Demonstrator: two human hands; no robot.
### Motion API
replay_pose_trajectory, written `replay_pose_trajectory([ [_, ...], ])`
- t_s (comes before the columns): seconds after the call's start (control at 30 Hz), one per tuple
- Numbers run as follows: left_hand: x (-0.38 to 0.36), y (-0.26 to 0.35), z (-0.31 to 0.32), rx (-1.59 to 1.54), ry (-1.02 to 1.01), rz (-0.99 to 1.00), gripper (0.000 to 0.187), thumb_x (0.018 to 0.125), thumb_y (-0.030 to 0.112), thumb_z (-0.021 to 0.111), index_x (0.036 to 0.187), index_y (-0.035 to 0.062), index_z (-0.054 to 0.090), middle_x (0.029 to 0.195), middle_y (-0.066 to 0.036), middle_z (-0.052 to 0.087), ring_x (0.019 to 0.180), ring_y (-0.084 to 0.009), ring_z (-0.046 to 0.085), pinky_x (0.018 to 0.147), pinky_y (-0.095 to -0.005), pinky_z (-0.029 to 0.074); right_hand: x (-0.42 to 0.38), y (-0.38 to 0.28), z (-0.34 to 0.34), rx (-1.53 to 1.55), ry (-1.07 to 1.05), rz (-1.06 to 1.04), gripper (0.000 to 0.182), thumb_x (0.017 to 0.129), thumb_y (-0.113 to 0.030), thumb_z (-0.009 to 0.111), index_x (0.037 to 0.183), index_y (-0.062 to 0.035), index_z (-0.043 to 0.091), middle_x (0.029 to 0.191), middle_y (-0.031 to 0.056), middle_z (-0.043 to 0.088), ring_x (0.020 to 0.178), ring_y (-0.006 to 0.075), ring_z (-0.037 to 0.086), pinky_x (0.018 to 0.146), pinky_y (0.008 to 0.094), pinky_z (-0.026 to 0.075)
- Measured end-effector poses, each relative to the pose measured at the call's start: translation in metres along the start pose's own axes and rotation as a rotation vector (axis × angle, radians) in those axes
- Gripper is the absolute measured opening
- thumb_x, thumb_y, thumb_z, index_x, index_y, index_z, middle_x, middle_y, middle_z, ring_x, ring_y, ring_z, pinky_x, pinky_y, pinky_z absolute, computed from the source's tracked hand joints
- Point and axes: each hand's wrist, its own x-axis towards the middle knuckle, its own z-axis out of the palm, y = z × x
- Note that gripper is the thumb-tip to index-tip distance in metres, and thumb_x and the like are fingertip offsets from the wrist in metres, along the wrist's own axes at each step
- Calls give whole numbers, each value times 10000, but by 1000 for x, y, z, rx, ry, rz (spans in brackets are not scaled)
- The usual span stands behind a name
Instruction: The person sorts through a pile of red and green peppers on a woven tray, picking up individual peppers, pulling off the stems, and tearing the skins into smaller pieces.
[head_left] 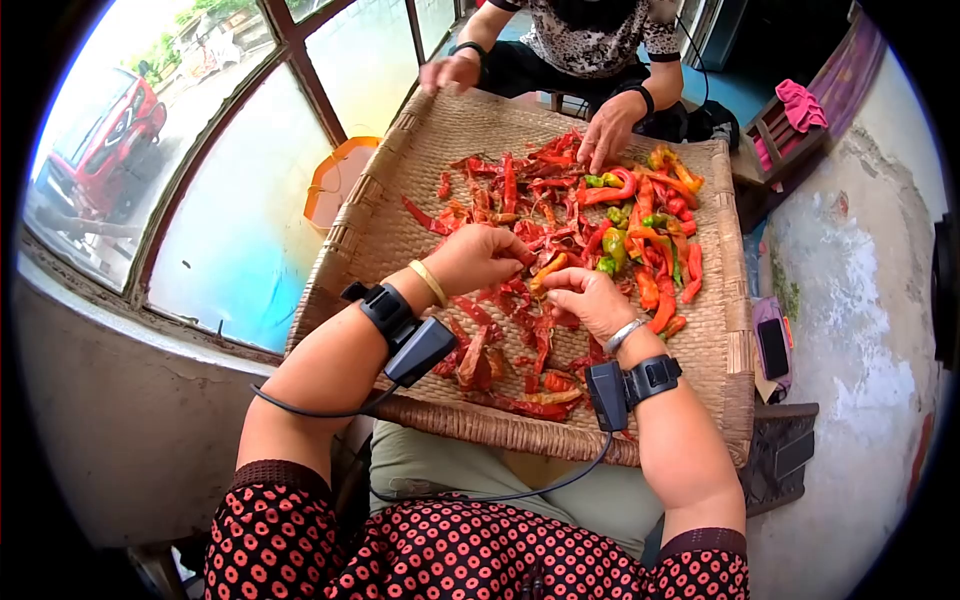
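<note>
My left hand (472,262) is over the middle of a woven tray (735,330), its fingers pressed together above dried red chilli peppers (510,185). Whatever is between those fingertips blends with the red pods beneath. Close by on the right, my right hand (592,302) pinches an orange-yellow chilli pepper (548,270) between thumb and fingers. Fresh red, orange and green chilli peppers (660,250) form a heap on the tray's right side. Wrinkled dried pods and broken pieces spread across the centre and near edge.
Across the tray sits another person, one hand (612,128) touching the peppers and the other hand (450,72) at the rim. An orange-rimmed container (340,185) stands left, beside the window. A phone (773,348) lies at right. Cables run from my wrist devices.
</note>
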Motion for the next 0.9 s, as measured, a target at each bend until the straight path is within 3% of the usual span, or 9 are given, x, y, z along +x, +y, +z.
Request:
replay_pose_trajectory([
  [0.1, -1, 6, -10, -255, 127, -55, 125, 809, 27, 520, 919, -9, 567, 707, -14, 585, 556, -60, 557, 501, -188, 467, 2, 3, 1, -63, -26, 24, 210, 780, -95, 582, 967, -2, 570, 753, 12, 577, 610, 69, 533, 570, 213, 470],
  [0.27, -12, 24, -57, 377, 875, 453, 123, 752, 10, 594, 874, 23, 599, 690, -31, 593, 562, -65, 542, 498, -185, 431, 1, 0, 0, 2, 20, 102, 171, 785, -86, 571, 938, -10, 575, 737, 15, 579, 593, 73, 537, 538, 214, 480],
  [0.4, -24, 20, -106, 339, 1340, 408, 98, 748, 35, 596, 844, 52, 613, 621, -63, 574, 488, -96, 533, 464, -214, 417, 1, 0, 0, 0, 13, 104, 172, 788, -77, 564, 944, -5, 571, 725, 19, 575, 586, 73, 537, 535, 212, 482],
  [0.5, -28, -33, -136, 689, 1283, -114, 278, 746, 137, 585, 1011, 63, 550, 871, -118, 593, 730, -241, 592, 637, -325, 467, 1, 0, 2, -24, 11, 79, 171, 791, -74, 557, 945, 0, 568, 720, 21, 574, 586, 71, 538, 539, 213, 482],
  [0.53, -29, -41, -132, 897, 1314, -157, 357, 745, 171, 573, 1081, 72, 505, 962, -136, 568, 833, -303, 558, 727, -379, 445, 1, -2, 2, -23, 15, 79, 171, 791, -74, 557, 945, 0, 568, 720, 21, 574, 586, 71, 538, 539, 213, 482],
  [0.57, -27, -48, -127, 730, 1240, -200, 329, 746, 173, 577, 1052, 66, 527, 935, -136, 573, 859, -303, 553, 744, -380, 441, -1, -4, 3, 22, 23, 76, 168, 796, -77, 551, 943, 2, 569, 721, 23, 573, 584, 72, 538, 545, 215, 483],
  [0.63, -18, -25, -102, 641, 1094, -65, 275, 736, 156, 588, 988, 46, 571, 880, -140, 598, 809, -283, 578, 721, -359, 458, -1, -4, 3, 85, 29, 60, 176, 811, -93, 536, 953, 7, 564, 725, 33, 574, 581, 76, 541, 553, 218, 484],
  [0.77, -4, 19, -48, 327, 399, 300, 173, 733, 95, 600, 887, 17, 612, 714, -100, 616, 602, -160, 584, 557, -267, 468, 1, -1, 1, 269, -13, 13, 189, 829, -117, 520, 988, -21, 555, 790, 26, 578, 659, 82, 557, 591, 234, 491],
  [0.9, -3, 21, -3, 276, 79, 299, 260, 713, 137, 654, 941, 30, 591, 765, -99, 608, 641, -154, 586, 594, -270, 467, -2, -2, 2, 419, -40, -21, 212, 838, -120, 508, 1023, -19, 530, 835, 33, 575, 706, 106, 564, 654, 262, 493],
])
